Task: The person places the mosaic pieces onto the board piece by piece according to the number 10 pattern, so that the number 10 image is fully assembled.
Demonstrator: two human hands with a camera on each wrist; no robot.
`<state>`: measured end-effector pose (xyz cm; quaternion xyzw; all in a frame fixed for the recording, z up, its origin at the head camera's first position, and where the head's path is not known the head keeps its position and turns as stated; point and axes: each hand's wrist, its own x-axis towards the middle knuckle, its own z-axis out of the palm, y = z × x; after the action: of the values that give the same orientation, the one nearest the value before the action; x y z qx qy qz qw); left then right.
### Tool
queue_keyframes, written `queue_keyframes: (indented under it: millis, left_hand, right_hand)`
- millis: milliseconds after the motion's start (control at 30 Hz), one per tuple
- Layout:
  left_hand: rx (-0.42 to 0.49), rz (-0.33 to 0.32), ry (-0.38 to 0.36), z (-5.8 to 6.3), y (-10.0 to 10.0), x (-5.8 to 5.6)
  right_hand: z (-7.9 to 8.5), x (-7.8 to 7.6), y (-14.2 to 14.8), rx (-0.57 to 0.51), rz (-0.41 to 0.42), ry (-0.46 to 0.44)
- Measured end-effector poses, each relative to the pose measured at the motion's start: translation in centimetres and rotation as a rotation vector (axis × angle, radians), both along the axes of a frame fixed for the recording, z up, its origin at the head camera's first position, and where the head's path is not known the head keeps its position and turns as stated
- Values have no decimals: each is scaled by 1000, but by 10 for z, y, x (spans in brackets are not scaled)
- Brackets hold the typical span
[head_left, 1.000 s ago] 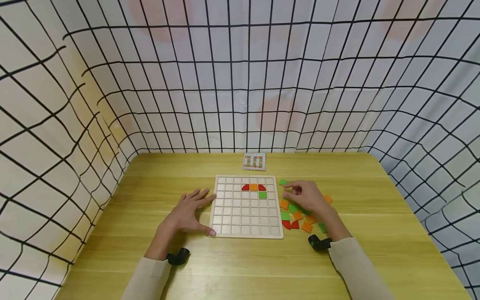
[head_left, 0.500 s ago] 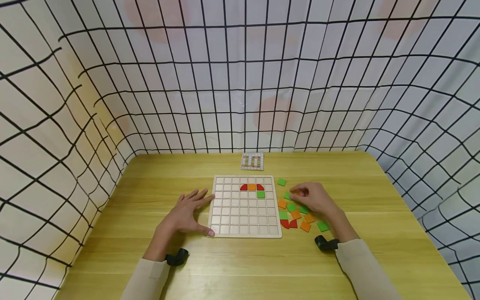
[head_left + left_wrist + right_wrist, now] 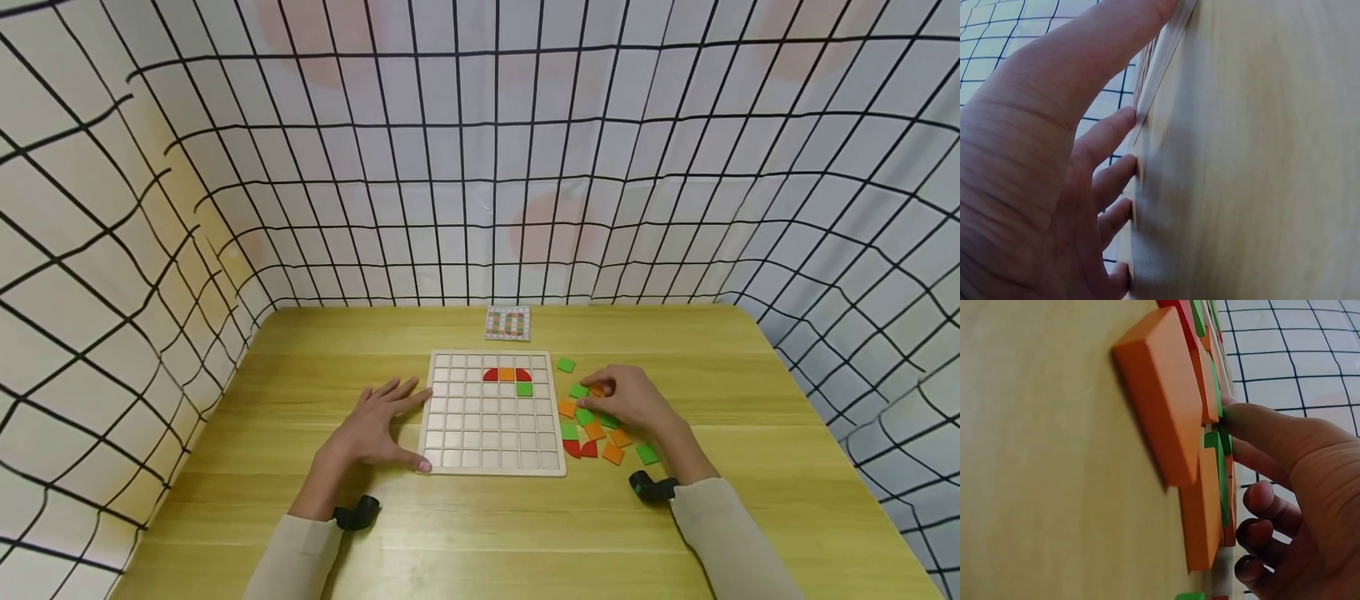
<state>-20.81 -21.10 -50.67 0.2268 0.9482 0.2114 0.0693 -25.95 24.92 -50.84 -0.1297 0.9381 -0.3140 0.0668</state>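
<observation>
Loose tiles (image 3: 595,431) lie on the desk (image 3: 480,533), between the board (image 3: 471,423) and the desk's right edge. The right hand (image 3: 624,396) is at a green tile (image 3: 578,390); whether it pinches, I cannot tell. The left hand (image 3: 372,427), spread, grasps nothing, touching the board's left edge. Tiles look light and stiff, likely best pinched by opposite sides.
</observation>
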Motion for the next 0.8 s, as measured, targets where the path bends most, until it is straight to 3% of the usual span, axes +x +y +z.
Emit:
queue_keyframes:
  millis: [333,800]
  left_hand:
    - [-12,2,-1,-1,0,-1]
    - [-3,-4,5,-2,1,-1]
  right_hand:
    - [2,-2,-5,-11,41,43]
    - [2,-1,-11,-51,20,73]
